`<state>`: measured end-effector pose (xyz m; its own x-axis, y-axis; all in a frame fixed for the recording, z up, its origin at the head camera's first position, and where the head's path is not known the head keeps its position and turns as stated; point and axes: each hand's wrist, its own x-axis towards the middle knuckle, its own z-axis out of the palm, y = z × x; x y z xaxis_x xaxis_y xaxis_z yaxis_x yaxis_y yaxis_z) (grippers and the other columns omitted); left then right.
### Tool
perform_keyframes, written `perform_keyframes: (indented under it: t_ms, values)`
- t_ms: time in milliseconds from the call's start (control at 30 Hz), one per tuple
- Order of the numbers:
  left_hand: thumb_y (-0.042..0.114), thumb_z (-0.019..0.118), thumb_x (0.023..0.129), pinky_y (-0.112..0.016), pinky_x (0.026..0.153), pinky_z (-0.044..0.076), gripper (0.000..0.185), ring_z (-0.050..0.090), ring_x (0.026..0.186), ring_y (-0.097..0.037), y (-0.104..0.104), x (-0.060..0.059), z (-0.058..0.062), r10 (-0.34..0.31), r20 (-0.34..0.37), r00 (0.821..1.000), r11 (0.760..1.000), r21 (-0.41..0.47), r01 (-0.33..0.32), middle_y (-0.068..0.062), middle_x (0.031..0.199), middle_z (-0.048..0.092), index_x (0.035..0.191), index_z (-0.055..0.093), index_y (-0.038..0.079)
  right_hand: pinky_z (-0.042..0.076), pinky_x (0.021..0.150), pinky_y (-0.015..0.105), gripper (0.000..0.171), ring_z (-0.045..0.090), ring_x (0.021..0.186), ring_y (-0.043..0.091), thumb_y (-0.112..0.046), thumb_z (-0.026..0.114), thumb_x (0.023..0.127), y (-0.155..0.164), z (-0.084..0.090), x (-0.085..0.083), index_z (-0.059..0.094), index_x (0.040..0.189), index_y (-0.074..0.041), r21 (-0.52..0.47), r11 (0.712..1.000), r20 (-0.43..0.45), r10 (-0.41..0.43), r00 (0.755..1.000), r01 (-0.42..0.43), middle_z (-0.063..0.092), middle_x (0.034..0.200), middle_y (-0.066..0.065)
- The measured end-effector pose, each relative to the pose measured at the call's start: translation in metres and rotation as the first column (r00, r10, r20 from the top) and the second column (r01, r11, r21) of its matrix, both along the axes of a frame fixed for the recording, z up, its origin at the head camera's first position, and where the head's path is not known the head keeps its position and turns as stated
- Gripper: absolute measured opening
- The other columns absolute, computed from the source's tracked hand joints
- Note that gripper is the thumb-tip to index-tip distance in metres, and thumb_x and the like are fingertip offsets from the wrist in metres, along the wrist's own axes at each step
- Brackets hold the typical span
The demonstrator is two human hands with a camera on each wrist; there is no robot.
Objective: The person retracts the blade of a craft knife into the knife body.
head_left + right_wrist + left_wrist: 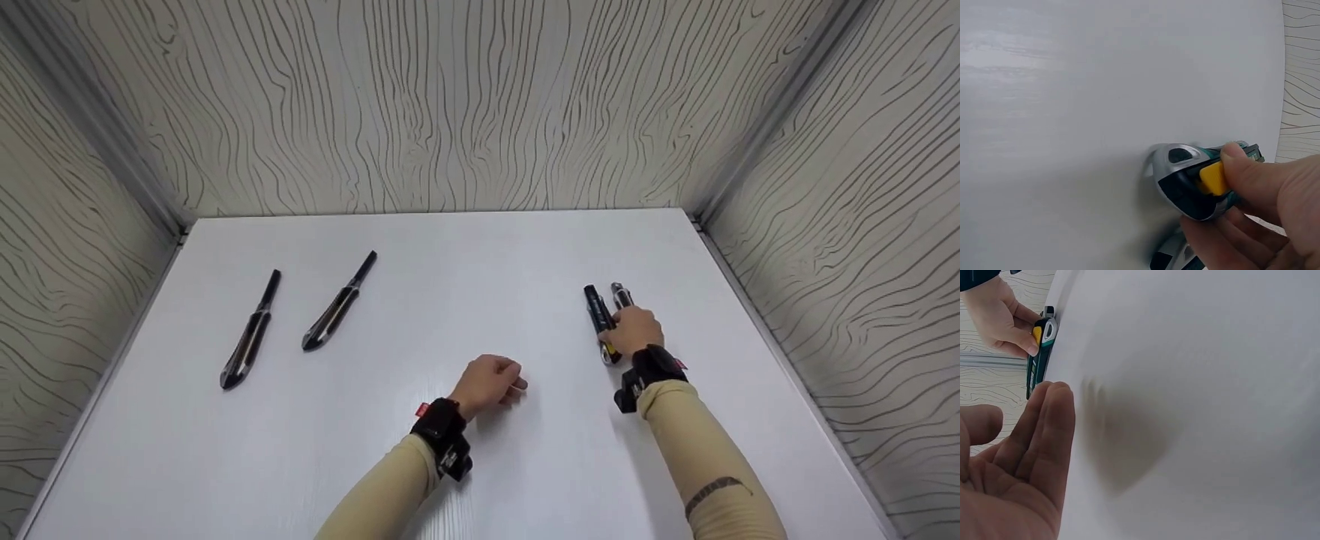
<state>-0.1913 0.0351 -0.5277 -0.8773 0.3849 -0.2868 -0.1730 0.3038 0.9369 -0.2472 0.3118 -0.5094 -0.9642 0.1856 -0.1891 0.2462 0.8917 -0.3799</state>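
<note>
On the right side of the white bench (pixel 465 255), the person's right hand (pixel 636 328) grips a utility knife (pixel 600 322), fingers curled around the handle and the thumb pressed on its yellow slider (pixel 1213 178). The knife lies along the bench top, its black end pointing away from the person. A second knife (pixel 621 295) lies just beside it on the right, mostly hidden under the same hand, so I cannot tell whether the fingers hold that one too.

The left hand (pixel 489 384) rests near the middle of the bench, holding nothing; from above its fingers look loosely curled, while its own wrist view shows them fairly straight and close together.

Well apart, on the left side of the bench, two more knives lie untouched, one nearer the left edge (pixel 250 331) and one (pixel 338 303) just beside it, both slanted the same way.
</note>
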Motion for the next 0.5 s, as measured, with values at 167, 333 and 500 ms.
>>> perform_keyframes:
  t_ms: [167,333,500]
  values:
    - [0.018,0.051,0.100,-0.034,0.071,0.061,0.033,0.072,0.081,-0.024,-0.011,-0.002,0.000,0.013,-0.002,1.000,1.000,-0.003,-0.013,-0.014,0.095,0.074,0.118,0.063,-0.007,0.046,0.056,0.029,0.032,0.061,0.067,0.024,-0.021,0.072,0.086,0.003,-0.007,0.000,0.070,0.100,0.007,0.023,0.999,-0.026,-0.023,0.999,0.023,0.069,0.083,0.017]
    - [0.019,0.051,0.101,-0.032,0.073,0.060,0.034,0.071,0.081,-0.020,-0.022,-0.004,0.000,0.035,0.005,0.999,0.999,-0.010,-0.035,-0.013,0.096,0.074,0.120,0.063,-0.006,0.045,0.053,0.028,0.028,0.060,0.064,0.025,-0.018,0.072,0.086,0.002,-0.007,0.000,0.069,0.097,0.007,0.043,0.999,-0.057,-0.017,0.998,0.019,0.068,0.082,0.018]
    - [0.019,0.051,0.101,-0.032,0.073,0.060,0.035,0.071,0.082,-0.021,-0.033,-0.007,0.001,0.043,0.013,0.999,0.999,-0.015,-0.043,-0.014,0.098,0.074,0.122,0.061,-0.007,0.046,0.052,0.029,0.026,0.061,0.065,0.026,-0.016,0.070,0.087,0.000,-0.002,0.001,0.068,0.099,0.008,0.067,0.998,-0.084,-0.008,0.996,0.013,0.068,0.085,0.021]
